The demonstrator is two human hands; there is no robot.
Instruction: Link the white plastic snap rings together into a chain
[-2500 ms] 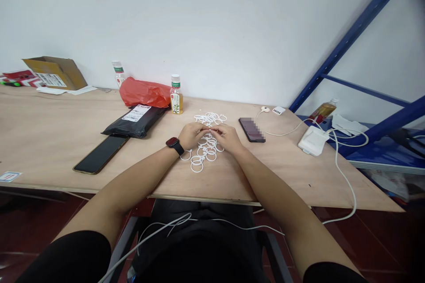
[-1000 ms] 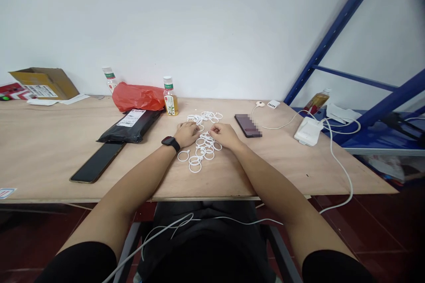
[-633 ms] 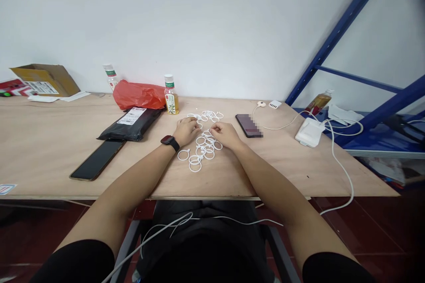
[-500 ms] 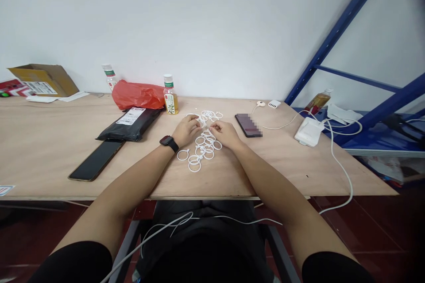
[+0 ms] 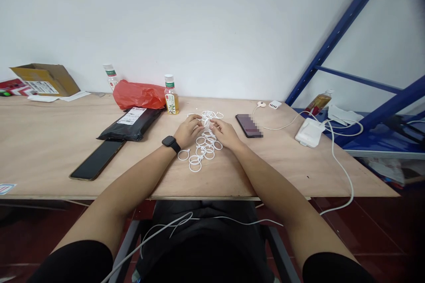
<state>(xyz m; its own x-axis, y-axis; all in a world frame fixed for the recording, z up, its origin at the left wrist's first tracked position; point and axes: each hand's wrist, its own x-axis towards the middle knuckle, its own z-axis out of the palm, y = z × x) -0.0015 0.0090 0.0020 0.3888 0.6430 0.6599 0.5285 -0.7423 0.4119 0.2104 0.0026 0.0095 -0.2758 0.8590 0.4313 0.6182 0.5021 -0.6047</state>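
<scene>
My left hand (image 5: pixel 188 130), with a black watch (image 5: pixel 171 143) on its wrist, is closed with thumb and fingers pinched on a white curtain ring (image 5: pixel 206 122). Facing it, my right hand (image 5: pixel 226 133) pinches at the ring's other side; its fingertips partly cover the hold. Nearer to me, below both hands, several loose white rings (image 5: pixel 195 166) with small eyelets lie overlapping on the table. Behind my fingers sits a further pile of white rings (image 5: pixel 217 115), partly hidden by the hands.
A phone (image 5: pixel 248 125) lies right of my hands, another phone (image 5: pixel 97 159) at left beside a black parcel (image 5: pixel 133 124). A red bag (image 5: pixel 139 94) and a drink bottle (image 5: pixel 171 97) stand behind. White cables and a white device (image 5: pixel 310 132) are on the right.
My fingers have shifted slightly, and a ring now shows more plainly between the two hands. The view has moved a little; the loose rings lie as before.
</scene>
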